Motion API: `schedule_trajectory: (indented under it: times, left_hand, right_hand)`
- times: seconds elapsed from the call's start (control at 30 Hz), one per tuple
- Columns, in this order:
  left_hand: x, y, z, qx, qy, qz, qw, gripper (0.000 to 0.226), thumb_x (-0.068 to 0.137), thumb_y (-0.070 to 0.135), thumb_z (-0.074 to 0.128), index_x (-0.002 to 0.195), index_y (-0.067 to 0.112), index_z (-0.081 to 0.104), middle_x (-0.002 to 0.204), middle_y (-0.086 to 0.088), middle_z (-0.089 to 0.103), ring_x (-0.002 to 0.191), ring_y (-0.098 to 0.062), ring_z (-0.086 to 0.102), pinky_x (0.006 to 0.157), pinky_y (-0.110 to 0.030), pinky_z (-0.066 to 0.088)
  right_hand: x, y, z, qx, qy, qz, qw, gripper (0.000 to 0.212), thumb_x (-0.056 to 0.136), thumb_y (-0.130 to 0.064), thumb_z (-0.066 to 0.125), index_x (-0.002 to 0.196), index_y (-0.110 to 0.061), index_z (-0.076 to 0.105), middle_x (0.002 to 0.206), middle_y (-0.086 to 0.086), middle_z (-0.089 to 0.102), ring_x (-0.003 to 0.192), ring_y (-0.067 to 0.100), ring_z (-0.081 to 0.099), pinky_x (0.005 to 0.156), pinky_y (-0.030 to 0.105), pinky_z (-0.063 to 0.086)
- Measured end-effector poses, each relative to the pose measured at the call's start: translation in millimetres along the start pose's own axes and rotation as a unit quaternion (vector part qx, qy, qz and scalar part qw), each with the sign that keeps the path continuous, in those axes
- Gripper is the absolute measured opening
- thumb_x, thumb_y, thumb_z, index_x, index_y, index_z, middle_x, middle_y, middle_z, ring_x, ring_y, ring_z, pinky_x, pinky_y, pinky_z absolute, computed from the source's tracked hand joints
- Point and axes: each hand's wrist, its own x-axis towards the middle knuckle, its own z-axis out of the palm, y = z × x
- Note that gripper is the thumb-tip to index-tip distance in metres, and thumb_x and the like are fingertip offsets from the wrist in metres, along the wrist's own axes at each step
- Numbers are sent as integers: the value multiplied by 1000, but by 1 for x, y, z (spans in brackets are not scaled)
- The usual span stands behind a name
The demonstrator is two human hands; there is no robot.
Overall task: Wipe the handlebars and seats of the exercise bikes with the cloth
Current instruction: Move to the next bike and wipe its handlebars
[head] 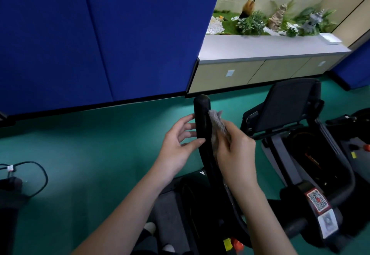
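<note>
Over green floor (96, 138), right hand (235, 152) clutches the cloth (217, 121), jutting at its 11 o'clock onto the handlebar (201, 114); left hand (179, 146), fingers loose, touches it at 9 o'clock

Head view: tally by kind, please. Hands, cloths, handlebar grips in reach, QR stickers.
hands: 2 (left hand, right hand)
cloth: 1
handlebar: 1
QR sticker: 1
total: 5
</note>
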Motion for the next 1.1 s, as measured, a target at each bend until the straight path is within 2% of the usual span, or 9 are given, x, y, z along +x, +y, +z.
schedule_trajectory:
  times: [0.07,0.17,0.37,0.53,0.6,0.67,0.8,0.9,1.1]
  left_hand:
    - [0,0,0,-4,-1,1,1000,56,77,-14,65,120,20,50,103,-4,62,86,-10,60,76,-13,50]
    - [1,0,-1,-6,-7,6,1000,56,77,-14,65,120,19,51,102,-4,62,84,-8,60,76,-13,49]
    - [1,-3,-4,0,-10,9,1000,58,78,-14,64,112,32,54,99,3,63,82,2,62,75,-13,48]
    - [2,-5,-4,-2,-8,7,1000,58,77,-13,66,111,32,54,94,4,64,82,1,63,78,-14,48]
    - [2,-5,-5,-3,-8,7,1000,58,76,-12,67,111,32,55,92,4,65,82,0,63,78,-13,48]
    - [2,-5,-5,-4,-11,9,1000,57,76,-11,68,110,33,55,93,3,65,82,0,64,79,-14,49]
    - [3,-6,-5,-16,-11,11,1000,57,75,-11,68,109,33,56,93,3,66,83,-2,64,78,-15,50]
    - [2,-7,-6,-25,-15,9,1000,55,76,-12,67,109,30,57,87,9,69,82,-2,65,74,-15,50]
    - [5,-11,-10,-32,-25,-5,999,57,74,-17,64,106,29,57,91,10,67,80,2,65,73,-13,49]
  right_hand:
    - [9,-5,-1,23,51,18,998,21,92,-2,52,104,-11,67,74,-3,63,62,6,51,58,6,36]
    - [26,-14,8,62,80,38,994,21,93,-3,49,105,-10,65,82,-3,63,71,8,54,63,8,36]
    - [45,-9,20,172,-24,127,977,24,96,-6,42,102,-15,63,75,-13,61,69,0,55,68,21,44]
    - [28,-5,13,108,-43,122,986,18,96,-7,44,96,-14,60,69,-12,58,66,6,56,64,24,43]
    - [12,-3,7,72,-39,107,991,16,95,-8,48,100,-14,62,72,-10,61,66,-2,57,61,13,42]
    - [-3,-4,1,31,-8,80,996,20,92,-4,52,104,-12,65,78,-3,64,68,2,58,61,12,41]
    - [2,-18,2,13,143,-17,990,31,87,9,55,115,-1,64,113,14,58,102,19,58,89,21,45]
    - [13,-22,10,-16,102,-113,988,41,81,14,55,118,-1,63,114,19,54,106,26,52,94,18,40]
    - [-21,7,-6,-54,2,-141,988,46,76,17,64,116,-5,66,102,10,61,95,31,59,85,30,48]
